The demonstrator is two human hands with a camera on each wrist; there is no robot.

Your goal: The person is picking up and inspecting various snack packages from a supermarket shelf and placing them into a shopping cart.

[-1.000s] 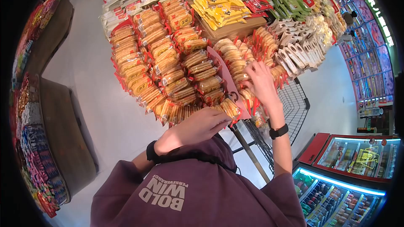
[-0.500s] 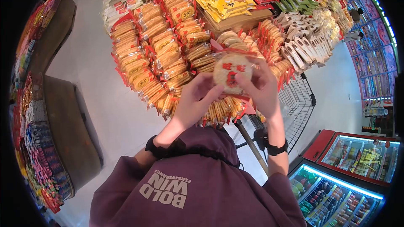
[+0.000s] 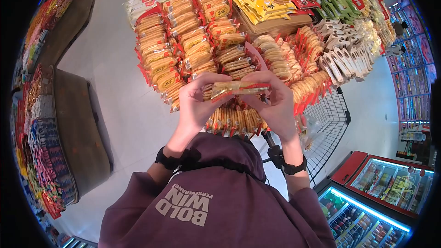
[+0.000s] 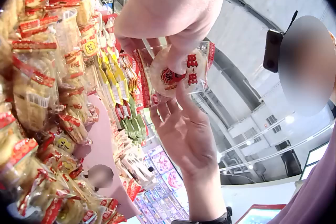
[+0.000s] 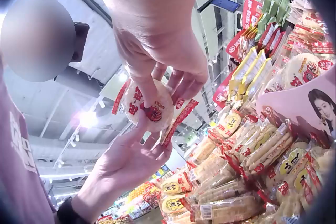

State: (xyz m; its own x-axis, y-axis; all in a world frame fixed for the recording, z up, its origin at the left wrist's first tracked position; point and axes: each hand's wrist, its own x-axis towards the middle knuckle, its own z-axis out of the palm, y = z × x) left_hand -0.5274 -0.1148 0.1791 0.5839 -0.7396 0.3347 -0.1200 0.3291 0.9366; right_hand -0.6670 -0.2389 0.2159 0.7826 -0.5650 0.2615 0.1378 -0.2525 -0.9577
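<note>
Both hands hold one packet of rice crackers (image 3: 235,89) in front of the chest, above the display. It shows edge-on in the head view. My left hand (image 3: 195,101) pinches one side of it and my right hand (image 3: 277,103) the other. In the left wrist view, the clear wrapper (image 4: 156,74) has red ends, with a round pale cracker and red print inside. Both thumbs press on the printed face, fingers behind it. The right wrist view shows the same packet (image 5: 164,107) between the hands.
Rows of similar cracker packets (image 3: 158,59) fill the display, with yellow bags (image 3: 264,2) behind. A pink divider card (image 4: 100,145) stands among them. A wire shopping cart (image 3: 328,115) is at the right. Lit fridges (image 3: 386,183) stand beyond it, and a candy counter (image 3: 80,133) at the left.
The right hand reached into the cracker pile, then brought up a packet that the left hand joined in holding. Since then the packet has tipped from face-up to edge-on in the head view.
</note>
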